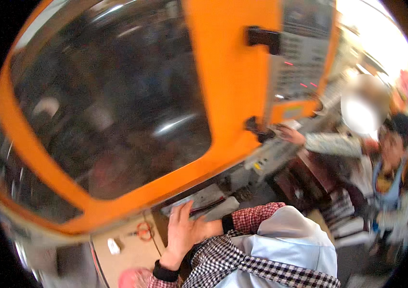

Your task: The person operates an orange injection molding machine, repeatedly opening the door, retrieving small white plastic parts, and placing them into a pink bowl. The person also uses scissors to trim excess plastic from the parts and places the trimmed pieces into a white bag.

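My left hand (179, 235) is raised in front of my body at the lower middle, its fingers stretched upward and a little apart. From the right, my right hand (206, 228) meets it, touching or overlapping near the palm; its fingers are hidden behind the left hand. I see nothing held in the left hand. Left of the hands, scissors with orange handles (144, 231) and a small white object (113, 246) lie on a tan board (129, 261). Behind my fingers is a pale surface (204, 197) with dark thin items, blurred.
A large orange machine (228, 96) with a dark window (112, 105) stands ahead. Its control panel (300, 72) shows red lights. At right, a co-worker in a dark cap (400, 126) reaches a hand (290, 135) to a black handle below the panel. A pink rounded thing (134, 278) is lower left.
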A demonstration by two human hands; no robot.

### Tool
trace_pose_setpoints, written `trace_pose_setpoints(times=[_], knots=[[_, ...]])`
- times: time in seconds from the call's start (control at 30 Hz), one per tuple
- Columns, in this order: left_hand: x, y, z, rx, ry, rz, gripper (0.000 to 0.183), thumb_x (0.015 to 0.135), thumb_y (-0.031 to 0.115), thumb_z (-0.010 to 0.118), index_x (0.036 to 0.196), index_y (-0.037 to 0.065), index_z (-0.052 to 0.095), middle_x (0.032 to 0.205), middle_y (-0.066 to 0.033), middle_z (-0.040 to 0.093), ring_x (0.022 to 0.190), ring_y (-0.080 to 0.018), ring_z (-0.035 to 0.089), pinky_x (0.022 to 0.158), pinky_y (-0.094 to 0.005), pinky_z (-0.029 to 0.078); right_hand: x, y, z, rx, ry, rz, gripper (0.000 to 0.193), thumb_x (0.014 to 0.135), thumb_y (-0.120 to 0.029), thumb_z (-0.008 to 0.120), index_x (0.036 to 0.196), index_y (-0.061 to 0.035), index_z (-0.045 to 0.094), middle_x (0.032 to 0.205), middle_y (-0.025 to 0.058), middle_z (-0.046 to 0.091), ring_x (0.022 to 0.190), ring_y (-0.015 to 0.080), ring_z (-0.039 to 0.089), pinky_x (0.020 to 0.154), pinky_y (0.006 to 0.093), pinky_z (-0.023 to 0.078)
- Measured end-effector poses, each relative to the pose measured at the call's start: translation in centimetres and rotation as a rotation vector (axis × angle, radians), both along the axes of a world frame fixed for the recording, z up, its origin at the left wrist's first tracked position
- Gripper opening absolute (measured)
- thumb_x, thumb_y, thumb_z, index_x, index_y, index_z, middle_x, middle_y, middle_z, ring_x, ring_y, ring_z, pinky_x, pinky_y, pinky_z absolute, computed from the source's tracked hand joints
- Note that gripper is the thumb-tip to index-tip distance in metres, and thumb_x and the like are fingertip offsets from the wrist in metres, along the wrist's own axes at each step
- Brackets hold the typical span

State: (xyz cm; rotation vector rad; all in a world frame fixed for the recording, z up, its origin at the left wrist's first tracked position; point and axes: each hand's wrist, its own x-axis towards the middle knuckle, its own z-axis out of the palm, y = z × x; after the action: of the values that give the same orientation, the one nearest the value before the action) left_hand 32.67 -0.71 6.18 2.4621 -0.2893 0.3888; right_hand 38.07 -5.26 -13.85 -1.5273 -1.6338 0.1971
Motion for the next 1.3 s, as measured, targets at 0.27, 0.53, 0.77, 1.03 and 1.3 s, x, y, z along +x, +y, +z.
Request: trace_pose_setpoints(times=[0.27, 0.53, 0.77, 1.03, 1.3], knots=[[13.5, -12.9, 2.2, -0.238, -0.252, -0.359, 0.073, 0.074, 0.022, 0.068, 0.128, -0.005, 0.026, 0.120, -0.0253, 0.039, 0.111, -0.0357, 0.040, 0.092, -0.0407, 0.034, 0.2, -7.5, 0.4, -0.407, -0.109, -0.425, 0.033, 0.078, -0.032, 0.055, 0.066, -0.0013, 0.055, 0.062, 0.0157, 0.056, 0.061, 0.0333, 0.058, 0.053, 0.0437, 0.046], [19.2, -18.4, 2.8, -0.538, 0.135, -0.562, 0.028, 0.084, 0.008, 0.056, 0.106, -0.002, 0.042, 0.088, -0.0075, 0.057, 0.082, -0.0120, 0.056, 0.069, -0.0244, 0.045, 3.3, -10.0, 0.0, -0.359, -0.070, -0.642, 0.032, 0.079, -0.033, 0.053, 0.069, -0.0026, 0.054, 0.061, 0.0153, 0.057, 0.060, 0.0330, 0.058, 0.053, 0.0436, 0.047], [18.8, -19.5, 4.4, -0.619, 0.189, -0.554, 0.021, 0.085, 0.007, 0.054, 0.101, 0.000, 0.044, 0.084, -0.0047, 0.056, 0.078, -0.0104, 0.055, 0.067, -0.0230, 0.044, 6.8, -21.3, 3.8, -0.430, 0.133, -1.117, 0.033, 0.082, -0.035, 0.050, 0.075, -0.0027, 0.052, 0.062, 0.0167, 0.057, 0.061, 0.0356, 0.058, 0.054, 0.0447, 0.047], [19.1, -19.7, 2.6, -0.753, 0.169, -0.522, 0.018, 0.084, 0.005, 0.056, 0.097, 0.001, 0.045, 0.080, -0.0019, 0.050, 0.071, -0.0071, 0.049, 0.064, -0.0212, 0.042, 6.8, -22.6, 0.9, -0.421, 0.069, -1.127, 0.032, 0.082, -0.033, 0.052, 0.074, -0.0018, 0.051, 0.060, 0.0165, 0.056, 0.056, 0.0349, 0.057, 0.050, 0.0436, 0.045], [14.9, -13.6, 2.9, -0.728, 0.091, -0.300, 0.016, 0.083, 0.004, 0.057, 0.094, 0.000, 0.047, 0.076, -0.0050, 0.056, 0.067, -0.0091, 0.054, 0.061, -0.0222, 0.044, 7.3, -19.7, -1.1, -0.494, -0.030, -0.902, 0.033, 0.083, -0.034, 0.051, 0.075, -0.0019, 0.053, 0.061, 0.0146, 0.057, 0.059, 0.0330, 0.058, 0.054, 0.0422, 0.046]])
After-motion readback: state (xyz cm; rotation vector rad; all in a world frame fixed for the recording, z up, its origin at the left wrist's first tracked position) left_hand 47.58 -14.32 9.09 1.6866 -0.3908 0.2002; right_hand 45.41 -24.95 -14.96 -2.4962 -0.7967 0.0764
